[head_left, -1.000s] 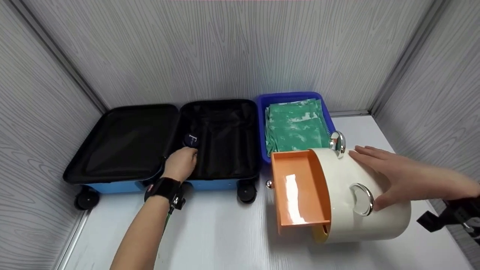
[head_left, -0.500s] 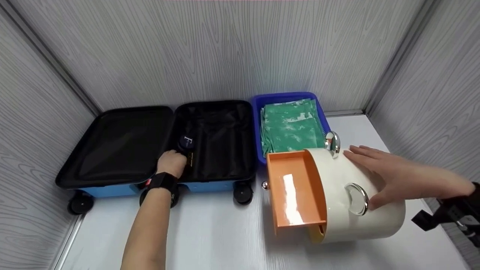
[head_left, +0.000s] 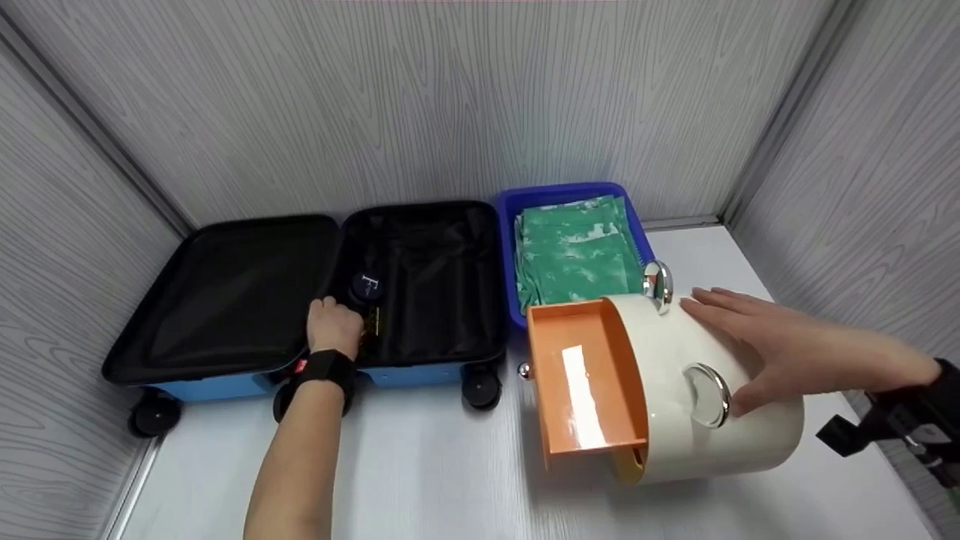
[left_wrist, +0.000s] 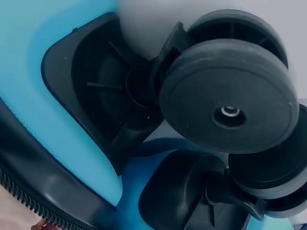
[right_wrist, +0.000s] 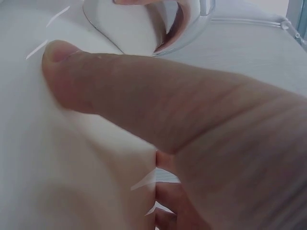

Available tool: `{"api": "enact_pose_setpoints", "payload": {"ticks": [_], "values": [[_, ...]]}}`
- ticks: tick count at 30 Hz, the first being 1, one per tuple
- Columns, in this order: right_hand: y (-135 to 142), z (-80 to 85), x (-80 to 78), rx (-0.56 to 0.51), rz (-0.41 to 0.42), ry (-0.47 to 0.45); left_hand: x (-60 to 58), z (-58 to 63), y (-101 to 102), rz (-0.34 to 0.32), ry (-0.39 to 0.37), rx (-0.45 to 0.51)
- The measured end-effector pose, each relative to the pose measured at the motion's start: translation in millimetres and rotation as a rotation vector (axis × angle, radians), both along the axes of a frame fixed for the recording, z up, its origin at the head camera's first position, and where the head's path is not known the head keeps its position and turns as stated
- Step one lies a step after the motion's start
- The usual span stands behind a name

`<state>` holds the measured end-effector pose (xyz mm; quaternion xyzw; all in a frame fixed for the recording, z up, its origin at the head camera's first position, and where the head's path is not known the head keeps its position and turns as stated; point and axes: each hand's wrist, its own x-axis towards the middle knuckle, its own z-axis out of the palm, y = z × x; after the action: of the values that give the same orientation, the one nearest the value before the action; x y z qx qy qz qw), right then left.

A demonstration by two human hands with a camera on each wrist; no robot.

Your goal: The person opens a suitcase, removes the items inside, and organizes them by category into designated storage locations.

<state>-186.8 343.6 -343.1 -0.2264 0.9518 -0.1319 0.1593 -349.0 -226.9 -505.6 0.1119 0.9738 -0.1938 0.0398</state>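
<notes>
In the head view my left hand (head_left: 335, 328) reaches into the open suitcase (head_left: 420, 367), fingers bent downward near the hinge side. A small yellow-and-black patterned thing (head_left: 373, 321) shows right beside its fingers; I cannot tell whether the hand grips it. A dark round item (head_left: 367, 286) with a white letter F lies just beyond. My right hand (head_left: 765, 345) rests spread on a cream rounded drawer box (head_left: 675, 450), its straight thumb (right_wrist: 72, 76) on the shell in the right wrist view. An orange drawer (head_left: 551, 375) stands pulled out of that box.
A blue basket (head_left: 506, 247) with folded green-and-white cloth (head_left: 577, 247) stands between suitcase and drawer box. Chrome handles (head_left: 709, 395) stick out from the box. Suitcase wheels (left_wrist: 230, 96) fill the left wrist view. Grey wood-grain walls (head_left: 420, 112) enclose the floor.
My left hand has drawn back leftward from the round item, and the patterned thing has come into sight beside it. My right hand keeps its place on the box. The head view has shifted slightly.
</notes>
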Motion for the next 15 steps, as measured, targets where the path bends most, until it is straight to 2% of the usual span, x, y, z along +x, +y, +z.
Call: {"api": "enact_pose_setpoints", "payload": {"ticks": [4,8,11,15], "values": [[-2.4,1.0,-0.2,-0.007,-0.003,-0.016,3.3,1.3,-2.4,0.016,0.013,0.017],[-2.2,1.7,-0.2,0.0,-0.003,-0.015,5.2,6.7,-3.6,0.023,0.028,0.111],[-1.0,1.2,-0.4,0.008,-0.003,-0.013,6.4,13.1,-3.5,0.027,0.022,0.217],[0.4,0.9,-0.6,0.009,0.003,-0.005,9.2,20.7,-4.6,0.071,-0.021,0.429]]}}
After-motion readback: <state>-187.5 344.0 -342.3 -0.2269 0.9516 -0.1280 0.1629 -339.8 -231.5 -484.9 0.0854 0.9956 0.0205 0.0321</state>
